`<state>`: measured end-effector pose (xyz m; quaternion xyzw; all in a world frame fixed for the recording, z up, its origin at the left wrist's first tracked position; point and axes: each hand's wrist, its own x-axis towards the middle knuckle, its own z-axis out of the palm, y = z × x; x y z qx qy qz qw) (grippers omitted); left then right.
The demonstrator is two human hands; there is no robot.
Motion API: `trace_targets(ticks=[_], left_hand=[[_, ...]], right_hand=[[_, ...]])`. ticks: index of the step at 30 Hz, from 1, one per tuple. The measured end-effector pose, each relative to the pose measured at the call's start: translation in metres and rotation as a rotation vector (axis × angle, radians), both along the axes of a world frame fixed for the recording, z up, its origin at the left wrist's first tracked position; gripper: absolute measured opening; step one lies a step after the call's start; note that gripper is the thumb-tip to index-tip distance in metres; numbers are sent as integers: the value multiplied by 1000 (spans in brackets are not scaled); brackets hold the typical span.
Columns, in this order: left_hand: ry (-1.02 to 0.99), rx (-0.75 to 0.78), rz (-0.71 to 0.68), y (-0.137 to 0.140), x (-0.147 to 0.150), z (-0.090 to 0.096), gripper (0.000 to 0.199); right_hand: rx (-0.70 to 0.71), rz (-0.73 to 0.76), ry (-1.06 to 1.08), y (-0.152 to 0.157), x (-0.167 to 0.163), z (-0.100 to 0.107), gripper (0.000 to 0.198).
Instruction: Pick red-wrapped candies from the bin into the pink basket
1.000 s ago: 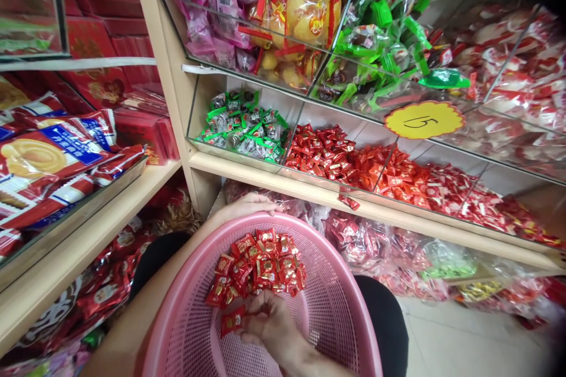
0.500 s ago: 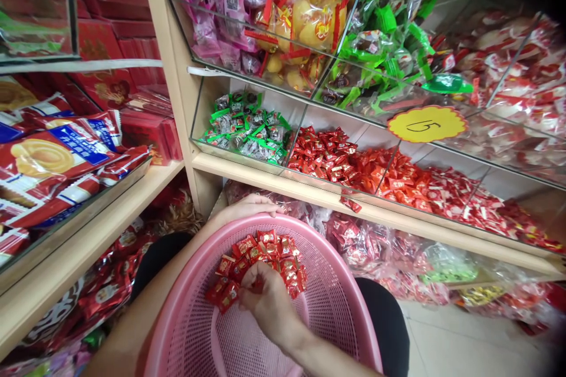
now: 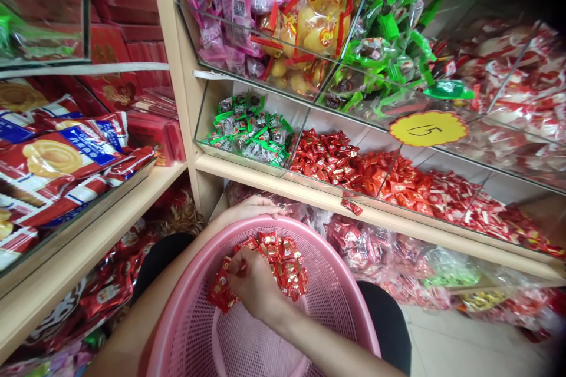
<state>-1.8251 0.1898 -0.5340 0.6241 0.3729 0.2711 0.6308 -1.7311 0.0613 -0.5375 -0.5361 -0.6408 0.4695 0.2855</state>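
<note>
A pink mesh plastic basket [image 3: 342, 283] is tilted between my knees, its opening facing me. Inside, against its far wall, lies a pile of small red-and-gold wrapped candies [image 3: 292, 274]. My left arm reaches round the basket's left side, and my left hand [image 3: 254, 208] is on the far rim, holding it with the fingers laid along it. Down in the basket, my right hand [image 3: 250, 280] is over the left part of the pile, fingers curled and pinched together. What sits between those fingertips is hidden.
Ahead, a wooden shelf [image 3: 265, 179] carries clear bins of green-wrapped sweets [image 3: 247, 129] and red sweets [image 3: 327, 156]. A yellow price tag [image 3: 428, 128] hangs above. Packaged biscuits [image 3: 62, 153] fill the left shelf. Bagged sweets [image 3: 354, 241] lie below.
My right hand has shifted slightly left and up across the candies, fingers still curled. My left hand stays on the rim. The whole view has moved slightly.
</note>
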Motion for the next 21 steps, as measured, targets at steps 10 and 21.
trace_targets(ticks=[10,21], left_hand=[[-27,10,-34,-2,1,5,29],[-18,38,-32,8,1,-2,32]], right_hand=[[230,186,-476,0,-12,-7,26],[346,199,-508,4,4,28,18]])
